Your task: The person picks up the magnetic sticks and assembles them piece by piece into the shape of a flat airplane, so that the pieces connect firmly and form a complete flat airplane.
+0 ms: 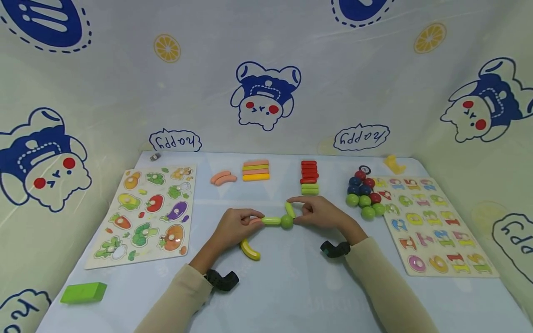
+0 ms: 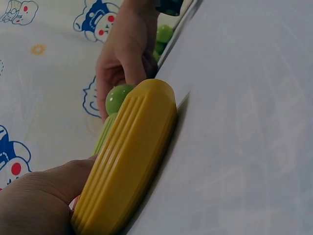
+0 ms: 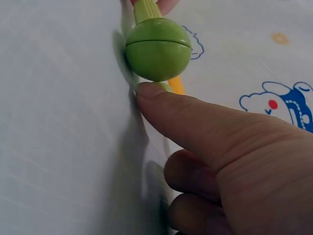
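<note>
In the head view, my left hand (image 1: 236, 229) pinches a pink stick (image 1: 255, 220) lined up with a light-green stick (image 1: 271, 221). That green stick meets a green ball (image 1: 287, 221). My right hand (image 1: 320, 212) has thumb and index finger around a second light-green stick (image 1: 289, 209), which slants up from the ball. The right thumb is close beside the ball in the right wrist view. A curved yellow stick (image 1: 250, 251) lies just below my left hand and looms large in the left wrist view, hiding part of the pink stick.
Puzzle boards stand left (image 1: 141, 259) and right (image 1: 454, 273). Behind my hands are pink curved sticks (image 1: 223, 178), a pink-and-yellow stick row (image 1: 256, 170) and red sticks (image 1: 309, 171) above green ones (image 1: 310, 189). Coloured balls (image 1: 364, 200) cluster right; a green block (image 1: 83, 293) sits front left.
</note>
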Motion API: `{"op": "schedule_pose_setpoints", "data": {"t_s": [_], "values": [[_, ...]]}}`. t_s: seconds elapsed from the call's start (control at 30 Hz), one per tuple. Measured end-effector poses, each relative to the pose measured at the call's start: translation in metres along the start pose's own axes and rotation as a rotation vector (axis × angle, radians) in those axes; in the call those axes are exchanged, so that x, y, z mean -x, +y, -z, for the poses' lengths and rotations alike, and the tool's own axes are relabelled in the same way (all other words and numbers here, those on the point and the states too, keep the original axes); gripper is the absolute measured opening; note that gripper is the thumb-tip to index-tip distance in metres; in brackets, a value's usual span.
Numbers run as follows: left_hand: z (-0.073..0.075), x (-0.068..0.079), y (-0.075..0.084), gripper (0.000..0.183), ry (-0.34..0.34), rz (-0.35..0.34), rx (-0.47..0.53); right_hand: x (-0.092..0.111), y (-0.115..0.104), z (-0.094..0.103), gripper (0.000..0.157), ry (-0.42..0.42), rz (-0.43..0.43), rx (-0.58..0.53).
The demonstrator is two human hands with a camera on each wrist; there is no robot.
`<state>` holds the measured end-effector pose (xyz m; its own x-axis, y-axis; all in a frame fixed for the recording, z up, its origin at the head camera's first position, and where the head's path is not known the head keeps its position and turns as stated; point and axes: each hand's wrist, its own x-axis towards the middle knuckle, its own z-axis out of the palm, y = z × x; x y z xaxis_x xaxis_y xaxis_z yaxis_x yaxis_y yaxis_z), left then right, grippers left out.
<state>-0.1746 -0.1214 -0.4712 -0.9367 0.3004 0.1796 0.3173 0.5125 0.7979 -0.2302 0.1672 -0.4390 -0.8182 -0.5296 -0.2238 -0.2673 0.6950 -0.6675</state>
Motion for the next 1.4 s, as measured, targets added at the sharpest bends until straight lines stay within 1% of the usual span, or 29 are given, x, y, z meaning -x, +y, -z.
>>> {"op": "schedule_pose_setpoints", "data": {"t_s": [0.2,0.3,0.43,0.6,0.83,0.93,1.03,1.1,1.23,1.4], "values": [[0.0,0.0,0.001,0.016,0.008,0.0,-0.009,-0.003,0.005,-0.007,0.06,0.162,-0.02,-0.006],[0.001,0.001,0.002,0.016,-0.002,0.009,-0.016,-0.004,0.006,-0.01,0.062,0.196,-0.031,-0.021],[0.001,0.002,0.003,0.015,-0.01,0.012,-0.023,-0.003,0.005,-0.01,0.059,0.193,-0.04,-0.048],[0.0,0.001,0.002,0.015,-0.008,0.01,-0.033,-0.003,0.006,-0.01,0.054,0.168,-0.027,-0.059],[0.001,0.001,0.002,0.015,-0.013,0.002,-0.045,-0.002,0.008,-0.009,0.047,0.137,-0.008,-0.03],[0.001,0.0,0.001,0.015,-0.015,0.002,-0.048,-0.001,0.007,-0.009,0.04,0.136,0.004,-0.004],[0.001,0.0,0.001,0.015,-0.015,0.006,-0.047,0.0,0.002,-0.011,0.033,0.151,0.015,0.009],[0.0,0.0,0.001,0.015,-0.015,0.009,-0.046,0.001,-0.001,-0.012,0.031,0.17,0.007,0.002],[0.0,0.0,0.001,0.014,-0.014,0.011,-0.044,0.002,-0.004,-0.015,0.03,0.206,-0.012,-0.051],[0.0,0.0,0.0,0.016,-0.02,-0.002,-0.053,0.001,-0.008,-0.017,0.032,0.227,0.013,-0.109]]}}
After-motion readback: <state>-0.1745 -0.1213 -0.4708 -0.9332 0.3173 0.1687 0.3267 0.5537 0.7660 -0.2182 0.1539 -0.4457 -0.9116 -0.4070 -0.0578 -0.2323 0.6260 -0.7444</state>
